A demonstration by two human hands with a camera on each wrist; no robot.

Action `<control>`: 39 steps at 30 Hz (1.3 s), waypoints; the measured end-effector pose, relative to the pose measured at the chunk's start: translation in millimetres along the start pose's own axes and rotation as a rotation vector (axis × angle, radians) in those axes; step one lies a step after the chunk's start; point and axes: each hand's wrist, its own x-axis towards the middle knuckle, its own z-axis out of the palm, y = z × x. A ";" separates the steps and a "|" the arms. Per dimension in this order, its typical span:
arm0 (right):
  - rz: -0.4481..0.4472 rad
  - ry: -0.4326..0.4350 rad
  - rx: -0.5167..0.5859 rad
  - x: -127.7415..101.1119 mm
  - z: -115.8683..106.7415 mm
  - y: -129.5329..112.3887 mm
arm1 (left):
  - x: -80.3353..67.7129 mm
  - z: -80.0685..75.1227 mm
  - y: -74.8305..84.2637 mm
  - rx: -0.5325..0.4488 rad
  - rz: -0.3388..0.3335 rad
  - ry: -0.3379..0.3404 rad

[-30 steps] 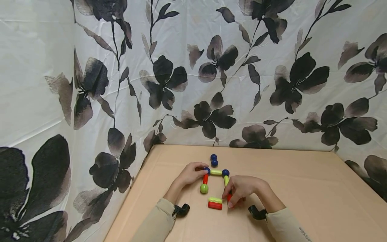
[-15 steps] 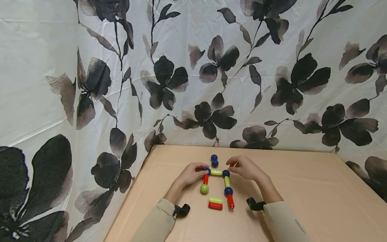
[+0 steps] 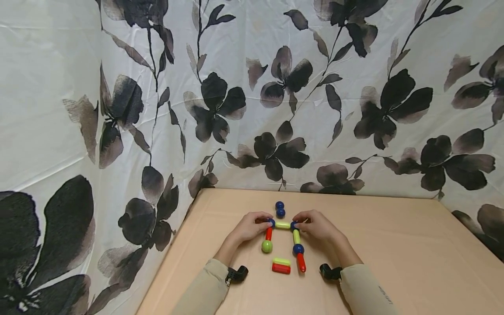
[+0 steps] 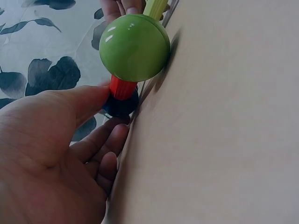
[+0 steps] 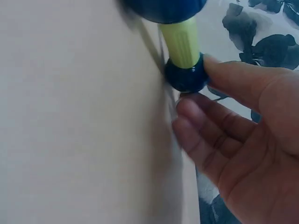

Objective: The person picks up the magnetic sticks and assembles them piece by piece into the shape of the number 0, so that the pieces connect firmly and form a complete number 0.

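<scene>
On the tan table [image 3: 393, 245], near its back left part, resting now beside the far right corner ball [image 3: 293, 225] of a chain of sticks and balls: the right hand [image 3: 316, 225], no longer down at the near end of the right leg as a second ago, nor lifted above the corner as half a second ago. Touching that dark blue ball with thumb and curled fingers [image 5: 205, 126], seemingly pinching it, as the right wrist view shows. Staying where it was, the left hand [image 3: 249, 226], thumb [image 4: 86, 100] and fingers closing on the far left corner ball [image 4: 120, 105], dark blue too. Lying unmoved, everything else.

Forming an open frame flat on the table: a pale green stick [image 3: 282, 225] joining the two corner balls; down the left side a short red stick [image 3: 268, 234] ending in a light green ball [image 3: 267, 246]; down the right side a pale green stick [image 3: 295, 236], another blue ball [image 3: 298, 249], then a red stick [image 3: 301, 262] pointing toward the person. Lying loose between the two legs at the near side, a pale green stick and a red stick as a pair [image 3: 281, 265], touching side by side. Sitting just behind the frame, two more blue balls [image 3: 280, 209], touching each other. Hanging behind and to the left, a white cloth with dark flowers [image 3: 118, 109].
</scene>
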 end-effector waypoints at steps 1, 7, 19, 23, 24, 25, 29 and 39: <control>0.003 -0.001 0.014 -0.6 0.5 0.7 | -0.4 -0.3 0.5 0.001 -0.004 0.000; 0.023 0.004 0.042 -3.3 4.5 0.6 | -3.2 -1.8 2.6 -0.006 -0.009 -0.004; 0.019 0.015 0.056 -5.7 8.2 1.8 | -7.6 -25.2 11.1 -0.005 0.056 0.060; 0.029 0.017 0.057 -6.2 9.1 1.9 | -10.5 -35.2 24.2 -0.007 0.110 0.023; 0.031 0.018 0.057 -6.3 9.3 2.0 | -11.7 -37.2 28.7 -0.009 0.122 -0.003; 0.032 0.018 0.057 -6.3 9.2 2.0 | -12.7 -38.6 33.1 -0.018 0.130 -0.038; 0.031 0.015 0.056 -6.3 8.6 2.0 | -17.0 -40.0 49.5 -0.008 0.141 -0.214; 0.006 0.002 0.059 -6.5 7.3 2.4 | -26.9 -20.9 76.9 0.109 0.140 -0.542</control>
